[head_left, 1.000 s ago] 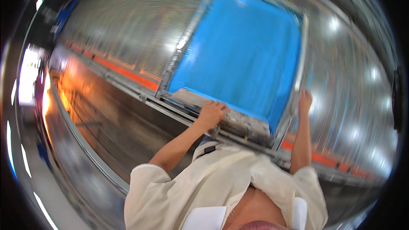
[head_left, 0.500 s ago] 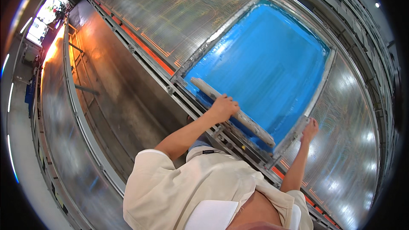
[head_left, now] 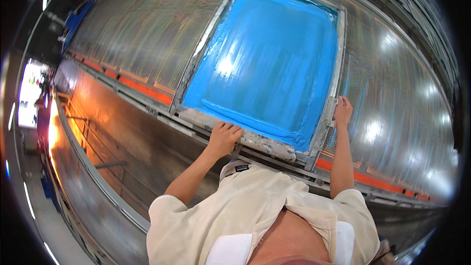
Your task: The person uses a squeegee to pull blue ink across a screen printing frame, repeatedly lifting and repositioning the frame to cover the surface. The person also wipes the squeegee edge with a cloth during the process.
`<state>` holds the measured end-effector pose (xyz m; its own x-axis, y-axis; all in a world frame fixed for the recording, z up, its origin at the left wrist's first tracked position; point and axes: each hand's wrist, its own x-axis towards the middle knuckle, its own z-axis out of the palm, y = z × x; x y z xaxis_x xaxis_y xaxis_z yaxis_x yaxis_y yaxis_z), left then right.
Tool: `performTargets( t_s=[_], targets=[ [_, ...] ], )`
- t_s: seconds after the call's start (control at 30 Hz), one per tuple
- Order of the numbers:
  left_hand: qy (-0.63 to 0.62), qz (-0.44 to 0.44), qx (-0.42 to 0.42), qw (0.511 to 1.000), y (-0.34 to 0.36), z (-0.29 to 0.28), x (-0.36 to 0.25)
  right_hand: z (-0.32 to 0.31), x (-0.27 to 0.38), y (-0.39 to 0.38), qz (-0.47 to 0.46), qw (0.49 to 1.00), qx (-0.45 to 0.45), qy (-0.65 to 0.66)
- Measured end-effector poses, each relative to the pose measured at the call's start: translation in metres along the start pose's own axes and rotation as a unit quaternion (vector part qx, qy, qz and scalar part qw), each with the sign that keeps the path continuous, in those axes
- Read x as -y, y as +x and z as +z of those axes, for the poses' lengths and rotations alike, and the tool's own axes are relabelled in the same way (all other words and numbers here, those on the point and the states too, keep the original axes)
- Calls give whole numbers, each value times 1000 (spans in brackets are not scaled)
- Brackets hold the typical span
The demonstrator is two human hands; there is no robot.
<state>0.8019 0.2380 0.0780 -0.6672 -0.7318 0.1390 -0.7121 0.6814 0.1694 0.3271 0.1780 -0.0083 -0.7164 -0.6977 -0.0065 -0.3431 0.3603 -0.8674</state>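
1. While the fingers of the left hand [head_left: 224, 137] curl down over the long, paint-crusted grey squeegee bar [head_left: 240, 132], they lie pressed side by side and grip it from above, near its left end; the hold looks firm enough to bear down along the blade.
2. Over on the far side, the right hand [head_left: 342, 112] rests on the grey metal frame of the printing screen [head_left: 332, 93], fingers laid close together against the right rail, seemingly to steady it.
3. That squeegee bar lies across the near, lower edge of the screen, touching the frame's bottom rail.
4. Inside the frame, wet blue ink [head_left: 267, 61] coats the mesh in streaks, thicker toward the near edge.
5. Beneath and around it runs the long shiny metal printing table [head_left: 142, 34], with an orange strip [head_left: 142, 88] along its near rail.
6. Both arms are outstretched from the cream short-sleeved shirt [head_left: 255, 211].
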Motion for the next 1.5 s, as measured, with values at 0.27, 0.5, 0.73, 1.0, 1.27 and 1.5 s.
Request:
performTargets(
  t_s=[0.27, 0.5, 0.73, 1.0, 1.27, 1.5],
  targets=[
    [14, 41, -51, 998, 48, 16, 13, -16, 2, 9, 56, 994, 48, -80],
    [29, 109, -111, 987, 250, 50, 108, -4, 3, -3, 63, 996, -22, -54],
    [99, 103, -128, 981, 510, 92, 212, 3, 34, -6, 44, 994, -54, -82],
    [54, 68, -48, 995, 640, 72, 233, 2, 44, -7, 122, 984, -57, -113],
    [89, 27, 79, 993, 600, 57, 220, 0, 18, -6, 85, 990, -50, -104],
    [-9, 15, 103, 995, 363, 37, 134, -5, 21, -1, 120, 988, -19, -98]
  ],
)
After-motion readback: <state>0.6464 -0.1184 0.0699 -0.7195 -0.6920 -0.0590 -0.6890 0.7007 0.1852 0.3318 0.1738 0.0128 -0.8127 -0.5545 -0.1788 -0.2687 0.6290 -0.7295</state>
